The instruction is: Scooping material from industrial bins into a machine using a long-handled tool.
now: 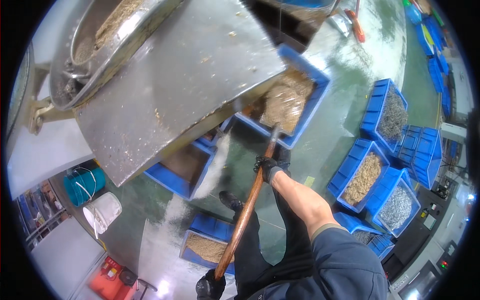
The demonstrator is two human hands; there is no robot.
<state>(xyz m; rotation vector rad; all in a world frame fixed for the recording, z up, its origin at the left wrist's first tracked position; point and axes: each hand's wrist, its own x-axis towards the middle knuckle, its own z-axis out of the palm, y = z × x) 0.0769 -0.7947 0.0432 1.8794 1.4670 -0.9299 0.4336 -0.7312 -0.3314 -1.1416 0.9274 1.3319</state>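
Observation:
Both my hands grip the long wooden handle of a shovel (246,212), which slants up and away from me. My right hand (266,164), in a black glove, is wrapped round the shaft near its metal socket. Lower down, my left hand (210,285), also black-gloved, closes on the handle's near end. The shovel's head reaches into a blue bin (314,112) of tan granular material (299,80). A pale tan heap (283,107) lies at the head and hides most of the blade.
A steel machine table (185,75) juts in at upper left, its edge close to the bin. Blue bins (357,175) of granules and metallic bits stand at right. Another blue bin (207,245) sits by my legs. A teal bucket (84,186) and white bucket (102,212) stand left.

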